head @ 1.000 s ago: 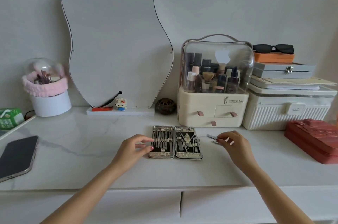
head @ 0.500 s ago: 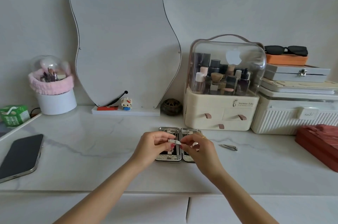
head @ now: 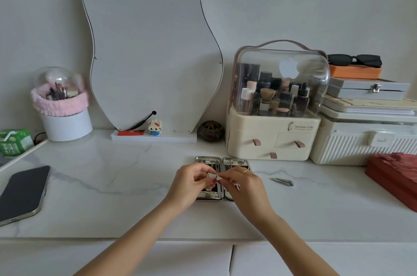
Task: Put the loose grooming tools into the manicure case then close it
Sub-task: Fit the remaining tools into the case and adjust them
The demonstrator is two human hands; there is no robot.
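The manicure case (head: 208, 195) lies open flat on the white marble counter, its two silver-rimmed halves side by side, mostly hidden under my hands. My left hand (head: 189, 184) and my right hand (head: 244, 186) meet above the case and both pinch a small silver grooming tool (head: 213, 175) between their fingertips. A loose silver nail clipper (head: 283, 182) rests on the counter to the right of the case, apart from both hands.
A dark phone (head: 21, 194) lies at the left. A cream cosmetics organiser (head: 274, 135) and a white ribbed box (head: 361, 147) stand behind the case, a red box (head: 394, 176) at the right. A wavy mirror (head: 149, 50) and brush holder (head: 64, 115) stand at the back.
My right hand picked up a small tool right of the case and carried it over the case, where my left hand joined to hold it. One clipper stays on the counter.
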